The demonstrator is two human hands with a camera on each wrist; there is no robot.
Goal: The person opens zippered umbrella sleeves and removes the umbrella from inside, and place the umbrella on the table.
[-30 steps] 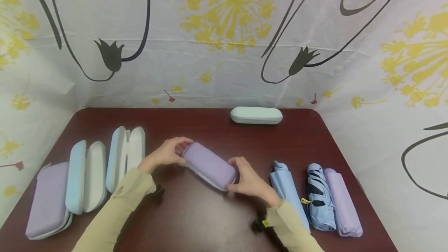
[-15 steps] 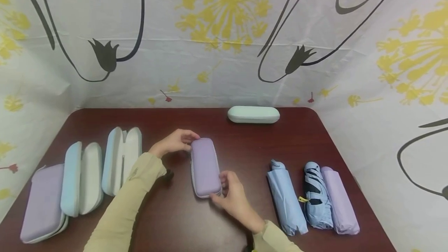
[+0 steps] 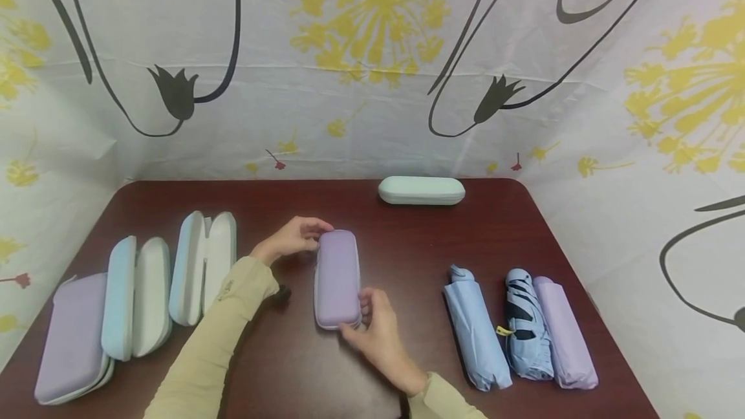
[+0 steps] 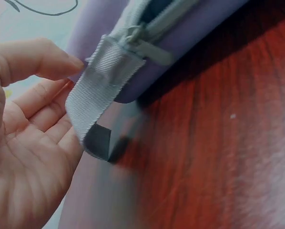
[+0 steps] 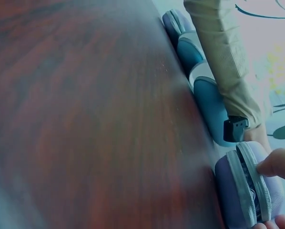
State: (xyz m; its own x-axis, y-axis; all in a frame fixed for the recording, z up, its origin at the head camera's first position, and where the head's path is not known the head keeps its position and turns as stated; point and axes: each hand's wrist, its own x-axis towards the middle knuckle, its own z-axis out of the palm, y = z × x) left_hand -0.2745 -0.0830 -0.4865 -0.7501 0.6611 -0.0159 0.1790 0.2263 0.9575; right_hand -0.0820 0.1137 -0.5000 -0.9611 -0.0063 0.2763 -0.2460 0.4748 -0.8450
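A purple zip case lies lengthwise on the dark red table between both hands. My left hand holds its far left corner; in the left wrist view, thumb and fingers are at the case end beside a grey webbing loop and a zipper pull. My right hand grips the near right corner, thumb at the front end and fingers along the side. In the right wrist view the case's zipper is parted, showing a dark gap; the contents are hidden.
At left lie another purple case and two opened light blue cases with white insides. A mint case sits at the back edge. Folded umbrellas stand at right: a blue one, a black-strapped blue one, a lilac one.
The purple case has turned from a diagonal to nearly straight front to back, shifting left. My right hand has moved left and nearer with it; my left hand has stayed at the far end.
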